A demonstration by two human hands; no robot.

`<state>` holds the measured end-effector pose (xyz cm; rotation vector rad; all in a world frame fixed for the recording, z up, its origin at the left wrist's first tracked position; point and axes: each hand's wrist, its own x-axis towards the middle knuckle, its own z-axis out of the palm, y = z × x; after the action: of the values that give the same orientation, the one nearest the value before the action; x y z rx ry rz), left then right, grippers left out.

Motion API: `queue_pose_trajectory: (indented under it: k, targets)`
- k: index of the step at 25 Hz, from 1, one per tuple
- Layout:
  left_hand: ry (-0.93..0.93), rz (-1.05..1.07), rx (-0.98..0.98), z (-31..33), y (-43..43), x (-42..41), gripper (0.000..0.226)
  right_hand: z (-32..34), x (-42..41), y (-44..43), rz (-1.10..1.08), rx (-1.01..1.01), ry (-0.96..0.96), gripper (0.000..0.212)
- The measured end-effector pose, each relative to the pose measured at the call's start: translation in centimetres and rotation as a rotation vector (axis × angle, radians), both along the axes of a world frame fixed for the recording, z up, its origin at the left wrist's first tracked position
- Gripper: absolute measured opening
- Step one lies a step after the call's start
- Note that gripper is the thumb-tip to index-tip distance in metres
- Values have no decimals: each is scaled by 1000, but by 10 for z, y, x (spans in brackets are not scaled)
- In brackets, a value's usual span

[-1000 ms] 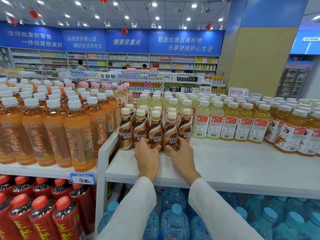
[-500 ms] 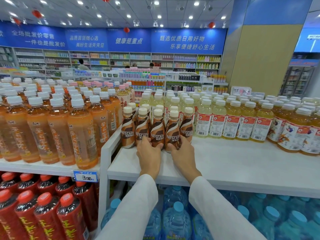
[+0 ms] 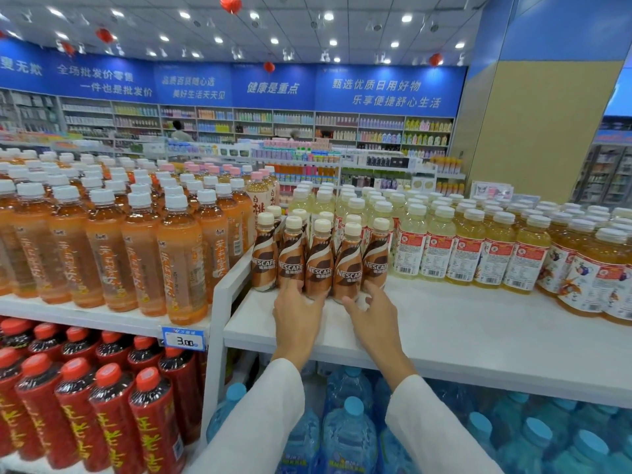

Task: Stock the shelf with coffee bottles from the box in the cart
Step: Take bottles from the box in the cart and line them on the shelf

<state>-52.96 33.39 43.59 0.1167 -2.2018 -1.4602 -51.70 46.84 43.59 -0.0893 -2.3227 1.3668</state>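
My right hand (image 3: 374, 323) has opened off the brown plastic Nescafe coffee bottles (image 3: 319, 265) at the left edge of the white shelf (image 3: 461, 323); the grip of my left hand (image 3: 297, 313) I cannot tell. I judge them placed.

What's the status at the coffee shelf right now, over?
Left hand open, fingertips at the base of the Nescafé bottles. Right hand open, no grip on anything. Bottles upright on white shelf. Nothing blocking the hands.
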Motion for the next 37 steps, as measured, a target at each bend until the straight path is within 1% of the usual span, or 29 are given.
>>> queue_pose_trajectory:
  k: [1,3,6,8,10,12,14,15,17,19,20,23,24,26,28,30,32,34,35,37]
  targets:
    - [-14,15,-28,-3,-3,7,36,-3,10,1,-7,15,4,54]
    - [-51,39,-61,-13,-12,25,42,-12,33,1,-16,44,10,53]
    - [-8,-8,-31,-32,-30,68,47,-25,71,-3,50,24,50,53]
    - [43,-23,-13,-43,-45,103,45,-34,96,-11,118,17,31,54]
    - [57,7,-12,-57,-64,138,41,-44,120,-26,211,31,-3,60]
    - [24,45,-8,-74,-85,172,45,-57,142,-46,317,35,-10,65]
    - [-32,122,31,-102,-111,209,42,-75,162,-70,432,32,-32,64]
    - [-80,186,44,-120,-126,233,41,-88,172,-85,491,35,-64,63]
    - [-188,289,57,-153,-151,280,49,-114,190,-113,600,39,-146,58]
    - [-280,404,84,-185,-169,327,55,-141,206,-146,709,40,-239,49]
    - [-316,478,116,-200,-177,349,52,-155,215,-162,755,48,-296,45]
    - [-402,654,194,-240,-194,405,24,-192,237,-206,893,72,-479,41]
    - [-434,696,210,-252,-199,420,22,-204,244,-220,953,103,-543,44]
    - [-492,769,271,-274,-210,449,29,-228,258,-243,1050,201,-643,49]
    - [-565,826,347,-296,-219,473,39,-251,270,-259,1092,269,-692,50]
    - [-627,882,386,-319,-229,491,38,-273,282,-272,1106,366,-758,47]
    - [-692,926,405,-340,-236,504,37,-291,293,-281,1130,441,-818,39]
    - [-754,939,435,-362,-243,514,51,-309,301,-287,1142,517,-867,45]
    - [-787,945,470,-375,-248,517,54,-319,303,-290,1135,565,-891,48]
    - [-837,979,556,-398,-258,519,48,-336,306,-295,1111,652,-941,49]
